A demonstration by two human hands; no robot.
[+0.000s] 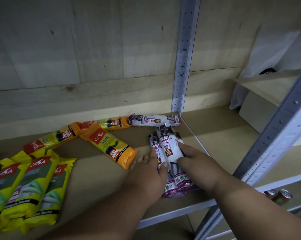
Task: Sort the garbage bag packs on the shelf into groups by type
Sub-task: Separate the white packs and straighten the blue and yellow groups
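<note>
Left hand (150, 172) lies flat beside the drawstring packs (167, 148) at the shelf's (94, 172) right end, fingers straight, thumb pressing them. Right hand (195, 162) pinches their right side (thumb and forefinger). Orange packs (111, 148) lie mid-shelf, yellow packs (30, 187) left.

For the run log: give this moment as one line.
left hand presses drawstring bag packs | right hand grips them | lone drawstring pack crosswise behind | orange Casa packs scattered
</note>
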